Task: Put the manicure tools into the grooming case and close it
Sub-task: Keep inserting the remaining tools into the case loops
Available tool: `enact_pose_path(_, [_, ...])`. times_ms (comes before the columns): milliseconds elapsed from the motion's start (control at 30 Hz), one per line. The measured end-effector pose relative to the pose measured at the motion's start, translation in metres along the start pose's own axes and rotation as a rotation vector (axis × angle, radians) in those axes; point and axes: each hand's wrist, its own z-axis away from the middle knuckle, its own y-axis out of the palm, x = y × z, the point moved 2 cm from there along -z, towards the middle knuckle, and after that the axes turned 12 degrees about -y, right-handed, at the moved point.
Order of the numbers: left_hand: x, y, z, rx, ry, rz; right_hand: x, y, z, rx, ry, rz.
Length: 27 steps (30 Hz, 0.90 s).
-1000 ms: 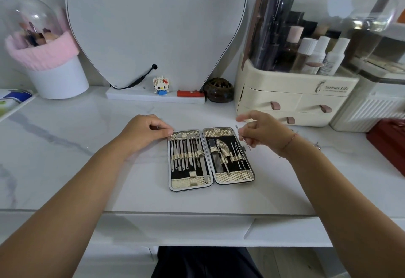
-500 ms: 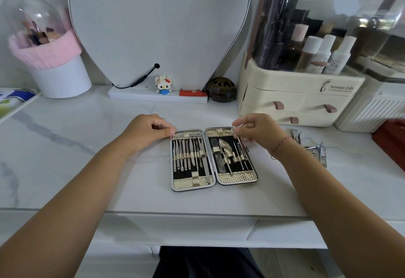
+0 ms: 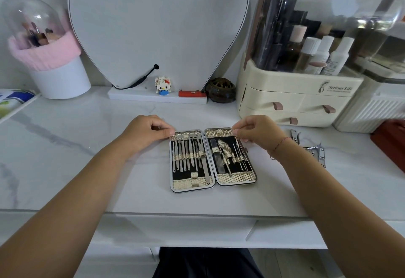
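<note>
One legible mark. The words "Serious Life" stood in dark script, beside a small figure emblem (image 3: 322,86), on the cream front of the cosmetics organiser (image 3: 285,90), beyond the right grip (image 3: 258,134) and to its right. A finer line under that name was too small to read. Print on the white bottles (image 3: 336,62) inside the organiser, further beyond the same grip, was blurred. White characters on the red bar (image 3: 192,93), beyond and to the left of the right grip, could not be read.
</note>
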Motion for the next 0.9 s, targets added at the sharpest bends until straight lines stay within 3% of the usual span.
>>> enact_pose_path(233, [0.002,0.000,-0.001,0.002,0.003,0.002,-0.001,-0.003,0.006,0.060,-0.033,0.185])
enact_pose_path(467, [0.001,-0.001,-0.001,0.003,0.012,-0.002,0.000,-0.003,0.011,0.081,-0.067,0.211])
enact_pose_path(600, [0.001,0.000,-0.001,0.009,0.014,-0.018,-0.002,-0.013,0.020,-0.034,-0.090,0.150])
enact_pose_path(700, [0.002,0.000,0.000,0.017,0.017,-0.008,-0.006,-0.041,0.030,-0.215,-0.085,0.215])
enact_pose_path(800, [0.002,0.000,0.000,0.010,0.004,-0.001,-0.017,-0.074,0.040,-0.385,0.036,0.361])
enact_pose_path(900, [0.002,0.000,0.001,0.007,-0.008,0.017,-0.028,-0.090,0.046,-0.393,0.167,0.526])
